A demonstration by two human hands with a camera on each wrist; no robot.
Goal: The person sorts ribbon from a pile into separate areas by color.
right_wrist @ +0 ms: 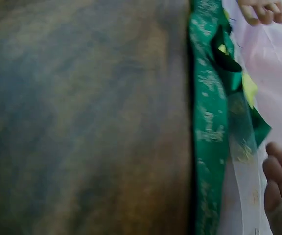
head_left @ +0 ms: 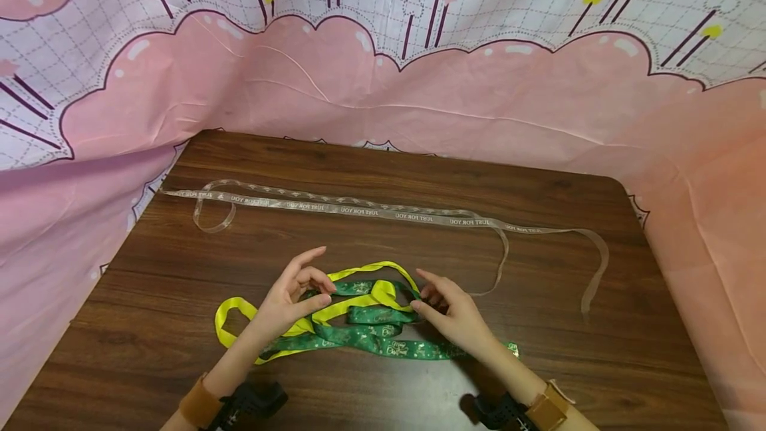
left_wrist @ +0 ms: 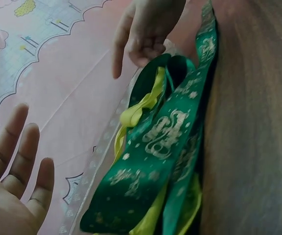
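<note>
Left hand: the left hand [head_left: 290,304] is held over the left part of the ribbon pile, fingers loosely bent and spread, thumb apart from them, gripping nothing.
Right hand: the right hand [head_left: 451,311] is at the pile's right side, thumb and index finger apart, the other fingers bent in. It seems to hold nothing, though the right wrist view is too dim and soft to rule out a light touch.
Green ribbon: the green ribbon [head_left: 413,350] lies in folds on the near middle of the surface [head_left: 149,324], between and below the hands — pale gold script and specks on it, one length running right, beneath the right forearm.
Yellow ribbon: the yellow ribbon [head_left: 385,293] is tangled with the green one, with a loop out to the left beside the left forearm and an arc along the far side.
Sheer ribbon: the sheer ribbon [head_left: 359,211] stretches across the surface beyond the pile — white "JUST FOR YOU" lettering reading reversed, both ends curling.
Wrists: each has a brown strap [head_left: 199,404] and a black mount [head_left: 257,401].
Backdrop: a pink and white cloth [head_left: 479,98] with clouds, hearts and stars hangs around the surface.
</note>
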